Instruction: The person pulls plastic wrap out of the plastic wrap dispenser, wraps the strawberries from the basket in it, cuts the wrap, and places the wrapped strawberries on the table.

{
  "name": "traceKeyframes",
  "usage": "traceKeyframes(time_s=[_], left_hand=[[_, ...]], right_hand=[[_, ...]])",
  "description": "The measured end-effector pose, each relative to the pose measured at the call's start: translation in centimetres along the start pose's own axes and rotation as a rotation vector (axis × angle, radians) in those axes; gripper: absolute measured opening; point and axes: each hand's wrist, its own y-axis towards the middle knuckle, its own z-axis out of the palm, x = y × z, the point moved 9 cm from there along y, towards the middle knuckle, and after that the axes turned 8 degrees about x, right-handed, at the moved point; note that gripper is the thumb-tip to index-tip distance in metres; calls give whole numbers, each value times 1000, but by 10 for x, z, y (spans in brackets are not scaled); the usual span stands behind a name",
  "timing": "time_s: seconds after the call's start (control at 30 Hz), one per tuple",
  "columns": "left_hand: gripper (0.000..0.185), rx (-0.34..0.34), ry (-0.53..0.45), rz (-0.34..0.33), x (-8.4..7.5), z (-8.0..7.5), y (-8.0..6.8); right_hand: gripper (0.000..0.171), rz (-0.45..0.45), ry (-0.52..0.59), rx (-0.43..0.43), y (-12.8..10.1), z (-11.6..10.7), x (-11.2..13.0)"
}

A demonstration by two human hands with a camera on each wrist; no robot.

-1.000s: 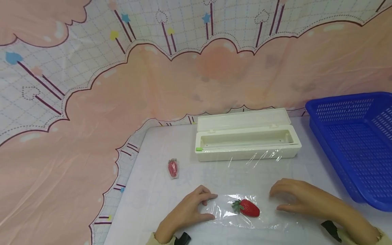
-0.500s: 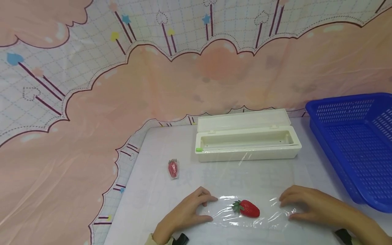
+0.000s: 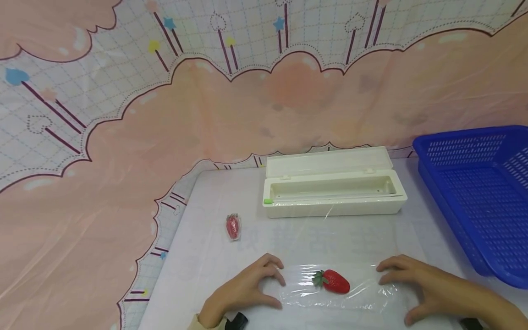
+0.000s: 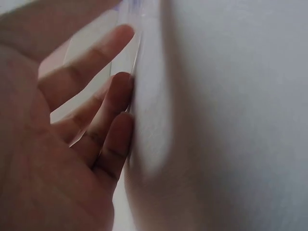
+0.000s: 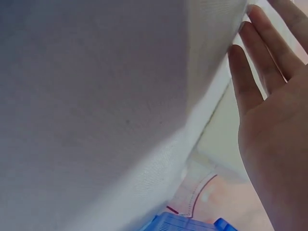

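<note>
A red strawberry (image 3: 333,281) with a green cap lies near the table's front edge, with a sheet of clear cling film (image 3: 363,300) spread about it. My left hand (image 3: 274,291) rests arched at the film's left edge, its fingertips on the table. At the film's right end my right hand (image 3: 393,298) is spread wide, fingertips down on the film. In the left wrist view the left hand (image 4: 115,96) shows loose, nearly straight fingers against the white surface. Seen from the right wrist, the right hand (image 5: 260,62) has its fingers straight. Neither hand grips anything.
A second strawberry wrapped in film (image 3: 233,226) lies to the left. An open cream cling-film dispenser box (image 3: 334,195) stands behind the sheet. A blue plastic basket (image 3: 429,169) sits at the right. A pink and checked cloth hangs behind the white table (image 3: 206,256).
My right hand has come down and toward me onto the film's right end. The film now lies flatter over the table. The left hand has drawn back slightly.
</note>
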Motion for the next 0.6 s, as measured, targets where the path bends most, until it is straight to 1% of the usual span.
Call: traceKeyframes(time_s=[0.07, 0.17, 0.37, 0.47, 0.6], left_hand=[[36, 16, -9, 14, -1, 0, -1], [38, 36, -8, 22, -3, 0, -2], [31, 50, -23, 14, -1, 0, -3], [26, 43, -26, 26, 0, 0, -4], [20, 25, -9, 62, -2, -2, -4]], right_hand=[[67, -20, 0, -12, -1, 1, 1], [69, -9, 9, 12, -3, 4, 0], [62, 17, -10, 32, -3, 6, -4], [57, -3, -26, 3, -2, 4, -2], [51, -36, -27, -45, -1, 0, 2]])
